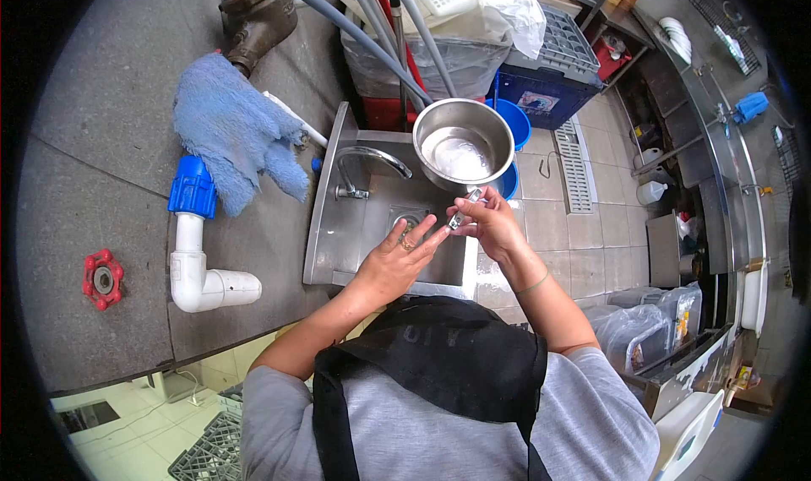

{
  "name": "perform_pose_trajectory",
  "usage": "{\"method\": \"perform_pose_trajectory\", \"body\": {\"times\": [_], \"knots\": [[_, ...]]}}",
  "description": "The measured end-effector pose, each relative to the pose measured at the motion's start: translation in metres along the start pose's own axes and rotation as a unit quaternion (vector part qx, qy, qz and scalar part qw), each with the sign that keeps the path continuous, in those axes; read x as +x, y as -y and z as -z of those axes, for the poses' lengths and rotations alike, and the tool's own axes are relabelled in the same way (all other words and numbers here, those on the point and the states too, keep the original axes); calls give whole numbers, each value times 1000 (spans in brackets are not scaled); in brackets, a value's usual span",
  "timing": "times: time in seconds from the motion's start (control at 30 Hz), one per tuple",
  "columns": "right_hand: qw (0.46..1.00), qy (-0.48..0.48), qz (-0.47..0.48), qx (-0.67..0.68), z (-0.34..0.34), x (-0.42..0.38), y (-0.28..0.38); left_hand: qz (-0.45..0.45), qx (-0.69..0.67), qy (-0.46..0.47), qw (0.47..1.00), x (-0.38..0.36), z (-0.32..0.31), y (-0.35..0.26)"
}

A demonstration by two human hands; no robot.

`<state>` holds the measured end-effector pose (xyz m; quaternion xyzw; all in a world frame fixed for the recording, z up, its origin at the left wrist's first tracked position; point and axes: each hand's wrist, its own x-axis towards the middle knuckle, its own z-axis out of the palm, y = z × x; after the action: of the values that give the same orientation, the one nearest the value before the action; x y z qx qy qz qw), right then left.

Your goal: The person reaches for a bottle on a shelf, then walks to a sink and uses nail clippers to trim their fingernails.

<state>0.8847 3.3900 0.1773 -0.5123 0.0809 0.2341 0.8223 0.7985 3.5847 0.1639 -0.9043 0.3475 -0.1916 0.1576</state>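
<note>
A round metal saucepan is tilted so that its shiny inside faces me, over the right side of a small steel sink. My right hand is closed on its short handle, thumb and fingers wrapped around the metal. My left hand has its fingers stretched apart over the sink, the fingertips right beside the handle's end. A ring shows on one of its fingers. Behind the left hand, a curved chrome faucet arches over the basin, where part of the drain is visible.
Left of the sink, a blue cloth drapes over a pipe with a blue fitting. A red valve handle sits on the grey wall. Blue buckets stand behind the saucepan, near a lined bin with several poles. A floor drain grate lies right.
</note>
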Motion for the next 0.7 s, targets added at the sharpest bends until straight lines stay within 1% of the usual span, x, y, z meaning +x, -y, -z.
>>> {"method": "perform_pose_trajectory", "body": {"times": [0.07, 0.17, 0.27, 0.47, 0.7], "knots": [[1000, -7, 9, 0, 0, 0, -2, 4, -5, -8, 1000, -1, -1, 0], [999, 13, -26, 29, 4, 3, -5, 25, -7, 1, 1000, -1, 1, -1], [995, 6, -41, 87, 1, 2, -9, 51, -52, 16, 997, 0, 3, -3], [994, -9, -9, 104, -3, 2, -13, 67, -84, 18, 994, 2, 2, -7], [995, 1, 30, 96, -3, 2, -13, 68, -107, 16, 992, 4, 5, -6]]}}
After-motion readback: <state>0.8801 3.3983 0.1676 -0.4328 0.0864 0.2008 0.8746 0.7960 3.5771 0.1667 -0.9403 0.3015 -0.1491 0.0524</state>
